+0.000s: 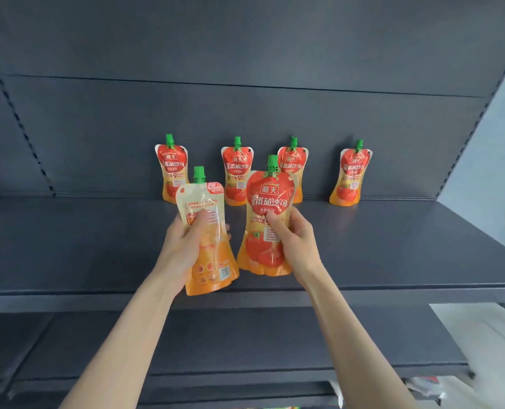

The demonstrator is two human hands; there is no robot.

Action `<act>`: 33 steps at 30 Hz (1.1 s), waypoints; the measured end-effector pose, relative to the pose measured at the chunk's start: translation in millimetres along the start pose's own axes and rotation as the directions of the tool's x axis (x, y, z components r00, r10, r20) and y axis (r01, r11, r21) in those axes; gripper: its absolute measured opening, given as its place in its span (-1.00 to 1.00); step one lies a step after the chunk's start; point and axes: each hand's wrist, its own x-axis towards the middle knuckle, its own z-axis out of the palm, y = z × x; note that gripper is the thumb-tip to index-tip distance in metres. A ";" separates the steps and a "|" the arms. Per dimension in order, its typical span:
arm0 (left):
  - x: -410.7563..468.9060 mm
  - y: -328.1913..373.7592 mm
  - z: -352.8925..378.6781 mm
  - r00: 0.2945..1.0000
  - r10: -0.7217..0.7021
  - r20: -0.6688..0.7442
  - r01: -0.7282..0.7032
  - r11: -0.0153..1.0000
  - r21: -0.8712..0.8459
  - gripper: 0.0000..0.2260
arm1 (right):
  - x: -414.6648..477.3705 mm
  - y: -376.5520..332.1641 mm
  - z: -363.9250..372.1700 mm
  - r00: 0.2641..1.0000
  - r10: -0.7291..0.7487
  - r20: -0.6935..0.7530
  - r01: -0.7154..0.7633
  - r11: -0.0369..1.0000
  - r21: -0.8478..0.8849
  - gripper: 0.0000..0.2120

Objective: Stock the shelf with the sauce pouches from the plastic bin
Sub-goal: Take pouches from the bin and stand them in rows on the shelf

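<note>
My left hand grips a sauce pouch with a green cap, its back label and barcode facing me, held above the front of the dark shelf. My right hand grips a second pouch upright, red tomato front facing me, its base at the shelf surface. Several more pouches stand in a row against the back panel: one at the left, one in the middle, one partly hidden behind the held pouch, one at the right. The plastic bin is out of view.
The dark back panel rises behind the row. A lower dark shelf lies beneath my arms. A pale wall and white floor area lie to the right.
</note>
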 end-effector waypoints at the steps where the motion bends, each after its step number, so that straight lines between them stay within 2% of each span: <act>1: 8.4 2.0 -2.4 1.000 -0.013 0.004 0.013 1.000 -0.009 -0.75 | 6.0 1.9 2.8 1.000 0.000 0.005 0.000 1.000 -0.008 -0.91; 7: 66.1 6.5 -17.2 0.997 -0.070 -0.008 0.070 0.997 -0.026 -0.59 | 61.9 20.5 19.9 0.999 -0.007 0.038 0.009 0.999 -0.053 -0.92; 10: 91.4 8.7 -25.8 0.991 -0.125 -0.038 0.123 0.992 -0.041 -0.41 | 89.1 29.3 29.4 0.997 0.017 0.072 -0.013 0.998 -0.054 -0.92; 12: 103.6 8.0 -32.3 0.991 -0.129 -0.019 0.129 0.992 -0.015 -0.36 | 104.7 34.8 38.3 0.995 0.034 0.092 -0.028 0.998 -0.064 -0.93; 16: 125.4 -0.6 -44.7 0.995 -0.100 -0.016 0.101 0.994 0.047 -0.45 | 128.0 49.1 54.0 0.993 0.048 0.105 -0.041 0.997 -0.072 -0.89; 19: 142.7 -8.5 -56.5 0.999 0.040 -0.028 -0.037 0.994 0.099 -0.62 | 138.2 59.0 63.0 0.996 0.056 0.076 -0.051 0.996 -0.068 -0.85; 22: 160.0 -16.5 -68.3 0.990 0.118 -0.079 -0.102 0.978 0.179 -0.75 | 147.6 66.4 71.3 0.997 0.051 0.050 -0.048 0.997 -0.065 -0.80; 28: 190.9 -23.0 -84.7 0.955 0.162 -0.250 -0.117 0.976 0.186 -0.54 | 168.2 80.3 93.8 0.997 0.075 -0.016 -0.076 0.995 -0.071 -0.72; 33: 205.5 -36.8 -95.7 0.966 0.163 -0.203 -0.136 0.981 0.138 -0.47 | 173.6 93.2 107.1 0.998 0.053 -0.019 -0.055 0.989 -0.139 -0.72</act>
